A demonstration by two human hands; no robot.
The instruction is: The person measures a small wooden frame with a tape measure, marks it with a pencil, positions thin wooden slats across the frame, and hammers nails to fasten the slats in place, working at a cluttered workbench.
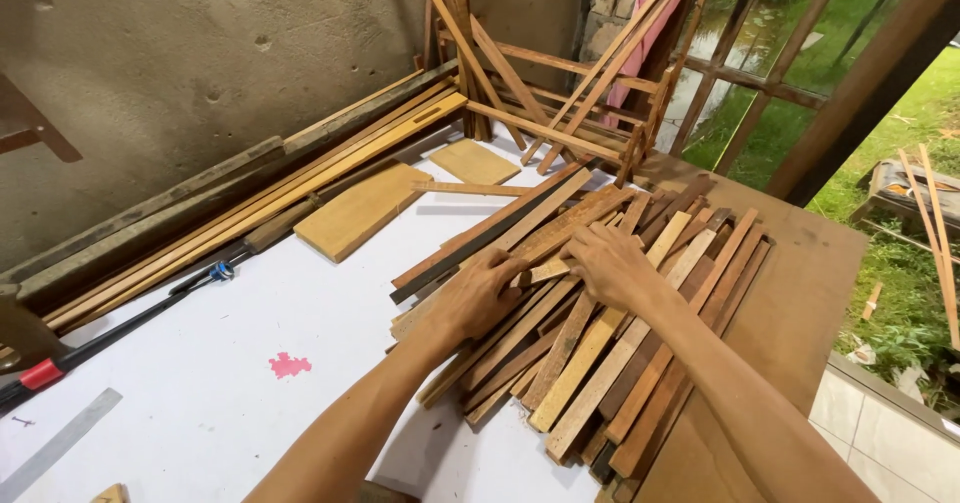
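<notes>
Both forearms reach out over the white table (300, 323) to the heap of wooden slats (600, 343) at its right side. The left hand (480, 298) lies palm-down, fingers curled loosely over a few slats; the right hand (610, 263) presses flat, perhaps pinching one. Squaring the ends wants even pressure from both palms. Beyond, long battens (250, 213) lean along the wall.

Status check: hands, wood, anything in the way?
Left hand and right hand both pressed on the pile of wooden slats. Grip unclear. Nothing blocking.
</notes>
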